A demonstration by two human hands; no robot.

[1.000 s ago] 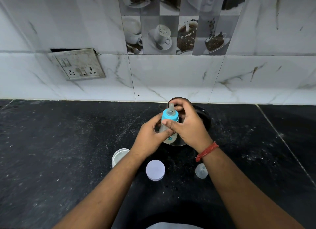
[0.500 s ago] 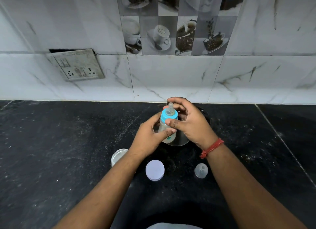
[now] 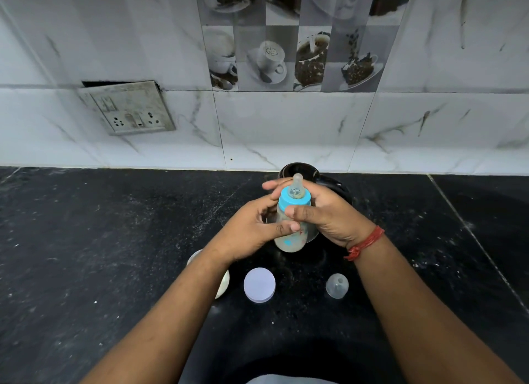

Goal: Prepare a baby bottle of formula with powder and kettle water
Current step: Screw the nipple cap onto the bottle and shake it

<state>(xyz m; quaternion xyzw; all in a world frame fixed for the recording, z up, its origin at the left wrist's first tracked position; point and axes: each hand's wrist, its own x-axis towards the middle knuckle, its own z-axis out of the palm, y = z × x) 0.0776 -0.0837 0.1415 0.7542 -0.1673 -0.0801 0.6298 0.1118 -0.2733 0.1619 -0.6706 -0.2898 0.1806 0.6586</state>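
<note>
A clear baby bottle with a blue collar and a teat on top is held upright above the black counter, between both hands. It holds cloudy pale liquid. My left hand wraps its lower body from the left. My right hand grips it from the right, thumb across the front just under the collar. Behind the hands stands a black kettle, mostly hidden. An open powder jar sits partly under my left forearm, its round white lid beside it.
A clear bottle cap rests on the black stone counter under my right forearm. A tiled wall with a socket plate rises at the counter's back. A counter seam runs diagonally at the right.
The bottle has come slightly toward me and higher, and my right-hand fingers have shifted around its collar. The items on the counter have not moved.
</note>
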